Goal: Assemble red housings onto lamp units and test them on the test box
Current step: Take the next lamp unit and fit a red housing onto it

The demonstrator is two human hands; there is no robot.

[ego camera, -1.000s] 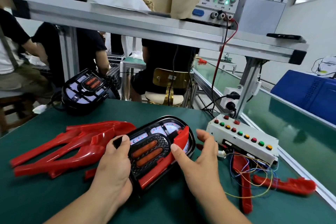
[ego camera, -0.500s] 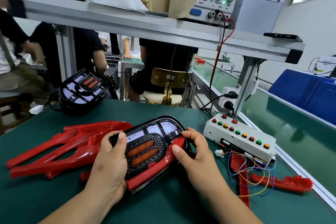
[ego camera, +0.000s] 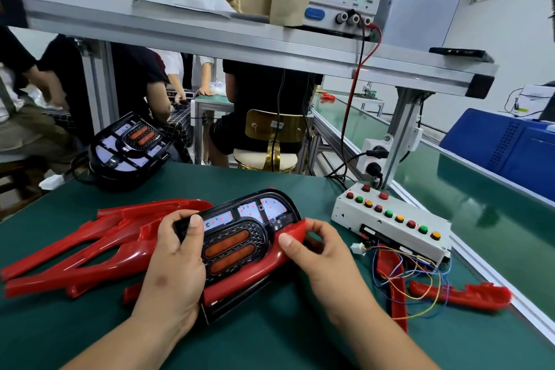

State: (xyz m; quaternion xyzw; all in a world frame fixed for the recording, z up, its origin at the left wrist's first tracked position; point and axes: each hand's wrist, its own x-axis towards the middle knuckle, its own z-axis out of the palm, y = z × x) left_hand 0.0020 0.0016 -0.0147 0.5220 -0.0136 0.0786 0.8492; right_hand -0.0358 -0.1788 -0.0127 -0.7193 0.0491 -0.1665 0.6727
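The left hand (ego camera: 177, 264) clasps the lamp unit (ego camera: 231, 237) near the front edge of the table (ego camera: 270, 345). The right hand (ego camera: 318, 252) pinches its red housing (ego camera: 255, 275).

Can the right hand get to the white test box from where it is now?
Probably yes: the test box lies just beside the right hand with bare mat between; the hand must first release the red housing.

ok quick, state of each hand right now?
Left hand: grips the lamp unit, thumb on its upper left edge.
Right hand: pinches the red housing at the unit's right end.
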